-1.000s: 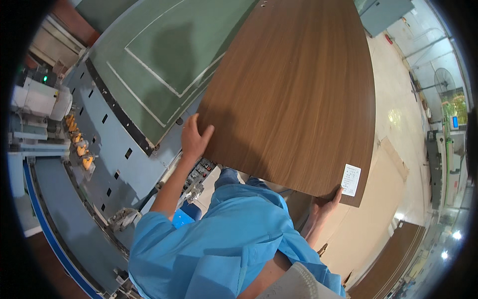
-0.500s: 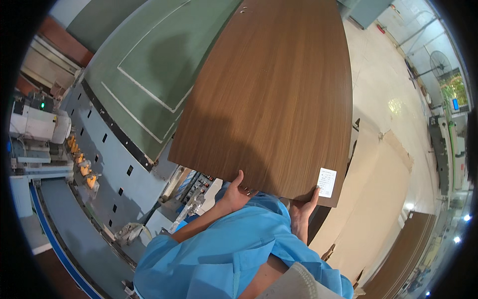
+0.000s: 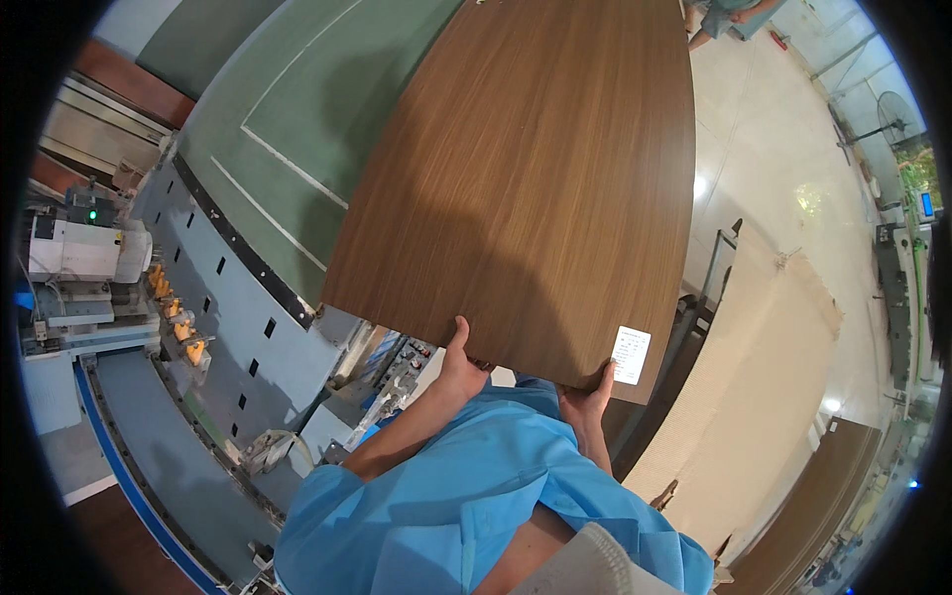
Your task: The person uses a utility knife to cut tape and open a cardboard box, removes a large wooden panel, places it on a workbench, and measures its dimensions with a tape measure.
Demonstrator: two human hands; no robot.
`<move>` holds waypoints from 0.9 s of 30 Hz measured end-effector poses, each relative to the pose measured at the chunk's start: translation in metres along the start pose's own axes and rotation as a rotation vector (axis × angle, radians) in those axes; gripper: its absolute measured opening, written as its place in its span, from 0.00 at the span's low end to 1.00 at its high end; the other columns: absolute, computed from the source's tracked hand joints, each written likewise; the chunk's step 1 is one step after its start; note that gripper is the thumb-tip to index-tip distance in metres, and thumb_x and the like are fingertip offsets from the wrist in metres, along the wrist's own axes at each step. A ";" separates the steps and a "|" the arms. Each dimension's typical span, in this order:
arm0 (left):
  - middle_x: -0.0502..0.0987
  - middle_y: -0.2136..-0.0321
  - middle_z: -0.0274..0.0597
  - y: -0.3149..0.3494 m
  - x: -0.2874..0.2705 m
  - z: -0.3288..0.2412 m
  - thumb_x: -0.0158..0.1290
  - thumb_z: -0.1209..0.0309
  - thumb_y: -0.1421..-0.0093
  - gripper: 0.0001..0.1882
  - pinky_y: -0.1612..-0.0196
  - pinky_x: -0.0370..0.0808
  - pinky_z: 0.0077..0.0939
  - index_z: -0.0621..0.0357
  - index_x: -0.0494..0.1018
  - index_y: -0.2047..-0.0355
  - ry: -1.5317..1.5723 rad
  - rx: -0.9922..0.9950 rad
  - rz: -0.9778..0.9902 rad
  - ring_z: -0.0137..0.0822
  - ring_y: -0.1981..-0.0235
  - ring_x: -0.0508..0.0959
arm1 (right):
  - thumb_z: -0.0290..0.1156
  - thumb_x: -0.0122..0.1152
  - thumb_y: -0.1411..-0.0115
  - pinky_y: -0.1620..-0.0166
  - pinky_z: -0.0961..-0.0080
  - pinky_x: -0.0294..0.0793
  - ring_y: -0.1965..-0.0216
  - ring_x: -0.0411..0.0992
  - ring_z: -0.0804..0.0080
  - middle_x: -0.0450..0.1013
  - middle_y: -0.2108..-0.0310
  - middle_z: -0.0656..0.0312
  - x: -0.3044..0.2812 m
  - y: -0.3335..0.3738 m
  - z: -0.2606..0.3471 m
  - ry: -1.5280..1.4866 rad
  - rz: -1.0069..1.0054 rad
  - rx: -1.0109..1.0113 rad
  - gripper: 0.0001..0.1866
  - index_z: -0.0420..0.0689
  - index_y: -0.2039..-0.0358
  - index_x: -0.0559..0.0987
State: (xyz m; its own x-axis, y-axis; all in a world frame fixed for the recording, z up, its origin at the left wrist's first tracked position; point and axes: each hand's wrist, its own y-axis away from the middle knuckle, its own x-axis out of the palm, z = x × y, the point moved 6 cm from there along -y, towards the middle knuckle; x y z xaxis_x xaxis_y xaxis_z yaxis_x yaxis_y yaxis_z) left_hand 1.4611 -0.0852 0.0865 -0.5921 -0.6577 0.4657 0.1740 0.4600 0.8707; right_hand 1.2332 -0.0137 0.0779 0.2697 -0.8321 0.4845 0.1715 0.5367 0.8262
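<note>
A long brown wood-grain panel (image 3: 516, 188) stretches away from my body, its near edge close to my waist. My left hand (image 3: 462, 373) grips that edge left of its middle, thumb on top and fingers hidden underneath. Nearer the right corner, my right hand (image 3: 589, 402) holds the same edge, its thumb on top beside a white printed label (image 3: 632, 355). Part of the panel's left side lies over a green machine table (image 3: 288, 109).
To the left stands a machine with a grey-blue slotted side (image 3: 233, 297) and several yellow parts (image 3: 178, 317). Brown cardboard (image 3: 739, 377) lies to the right, beside a dark metal frame (image 3: 709, 288). Another person (image 3: 719, 18) is at the far right, past the panel.
The panel has shifted slightly left in view, with both hands still on its near edge. Another person has come into view at the far end. More of the dark frame shows on the right.
</note>
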 end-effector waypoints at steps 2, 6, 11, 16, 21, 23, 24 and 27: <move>0.64 0.40 0.44 0.001 0.002 -0.008 0.54 0.37 0.40 0.43 0.39 0.64 0.46 0.51 0.58 0.34 -0.013 0.026 0.037 0.44 0.38 0.64 | 0.67 0.58 0.42 0.34 0.47 0.57 0.33 0.53 0.53 0.53 0.32 0.57 0.002 -0.002 -0.003 0.027 0.082 0.002 0.46 0.62 0.30 0.53; 0.65 0.40 0.43 0.002 -0.005 -0.013 0.53 0.37 0.40 0.44 0.39 0.65 0.47 0.50 0.58 0.34 -0.029 0.028 -0.046 0.45 0.39 0.65 | 0.67 0.58 0.42 0.32 0.51 0.55 0.32 0.54 0.53 0.53 0.32 0.56 -0.002 -0.006 -0.014 0.058 0.073 0.066 0.47 0.58 0.31 0.53; 0.66 0.39 0.42 -0.007 -0.015 -0.023 0.53 0.36 0.41 0.43 0.39 0.65 0.47 0.49 0.59 0.35 -0.011 0.052 -0.063 0.45 0.39 0.66 | 0.61 0.56 0.37 0.35 0.56 0.61 0.35 0.59 0.55 0.59 0.35 0.51 0.012 0.020 -0.024 0.327 0.177 0.278 0.42 0.45 0.34 0.58; 0.66 0.37 0.43 -0.014 -0.027 -0.055 0.49 0.33 0.40 0.43 0.38 0.63 0.49 0.48 0.59 0.34 -0.065 0.067 -0.026 0.46 0.37 0.65 | 0.45 0.57 0.33 0.51 0.64 0.79 0.59 0.79 0.59 0.79 0.64 0.50 0.049 0.059 0.050 1.363 0.629 0.227 0.21 0.37 0.54 0.79; 0.67 0.37 0.43 -0.002 -0.039 -0.099 0.51 0.38 0.38 0.42 0.36 0.62 0.53 0.51 0.59 0.33 -0.054 0.140 -0.131 0.46 0.35 0.64 | 0.50 0.58 0.34 0.52 0.68 0.76 0.57 0.77 0.66 0.79 0.62 0.55 0.085 -0.021 0.140 1.439 0.098 -0.462 0.29 0.33 0.50 0.77; 0.67 0.37 0.45 0.003 -0.037 -0.118 0.53 0.40 0.38 0.40 0.36 0.63 0.54 0.52 0.60 0.34 -0.031 0.176 -0.113 0.47 0.35 0.65 | 0.54 0.57 0.34 0.50 0.66 0.75 0.54 0.76 0.65 0.78 0.58 0.55 0.081 -0.059 0.104 1.367 0.083 -0.149 0.32 0.34 0.47 0.76; 0.67 0.37 0.45 0.005 -0.036 -0.127 0.53 0.42 0.37 0.39 0.36 0.63 0.54 0.53 0.60 0.34 -0.018 0.190 -0.089 0.47 0.36 0.66 | 0.56 0.56 0.35 0.49 0.65 0.75 0.52 0.75 0.64 0.77 0.55 0.54 0.085 -0.066 0.088 1.211 0.150 -0.133 0.34 0.34 0.46 0.74; 0.68 0.38 0.47 0.004 -0.040 -0.153 0.54 0.47 0.36 0.35 0.36 0.64 0.53 0.56 0.62 0.36 0.041 0.230 -0.109 0.48 0.37 0.68 | 0.58 0.55 0.35 0.44 0.64 0.72 0.47 0.72 0.63 0.73 0.48 0.54 0.096 -0.071 0.041 0.984 0.207 -0.070 0.37 0.36 0.41 0.71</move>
State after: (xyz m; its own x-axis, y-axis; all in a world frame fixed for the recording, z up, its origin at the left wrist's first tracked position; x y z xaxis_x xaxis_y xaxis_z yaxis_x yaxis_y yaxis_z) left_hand 1.6055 -0.1483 0.0953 -0.5641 -0.7327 0.3808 -0.0760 0.5053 0.8596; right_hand 1.2080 -0.1377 0.0779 0.9574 -0.2540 0.1377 0.0798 0.6907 0.7187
